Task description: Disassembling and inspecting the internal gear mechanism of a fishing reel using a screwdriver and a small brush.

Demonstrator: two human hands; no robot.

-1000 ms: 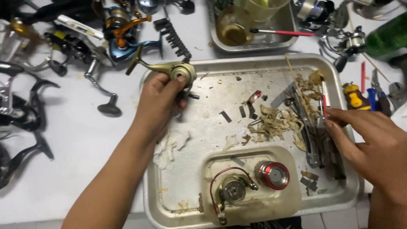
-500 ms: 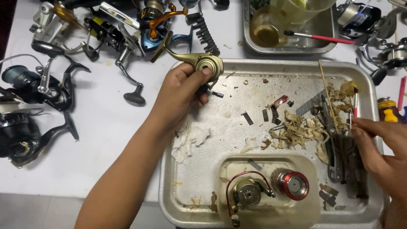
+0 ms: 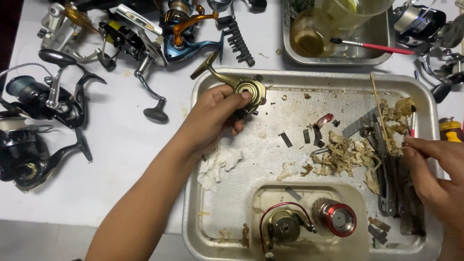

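Left hand (image 3: pixel 212 116) clamped on gold reel body (image 3: pixel 249 92), held over far-left corner of metal tray (image 3: pixel 203 227); its stem points far-left, long axis diagonal. Right hand (image 3: pixel 435 171) at tray's right edge, fingers pinched around thin tools (image 3: pixel 391 183), exact grip unclear. 2 hands well apart. Red spool (image 3: pixel 336 220) near side.

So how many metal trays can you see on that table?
2. The large metal tray lies in front of the person, under both hands. A smaller metal tray sits behind it at the top edge, cut off by the frame. More may lie out of view.
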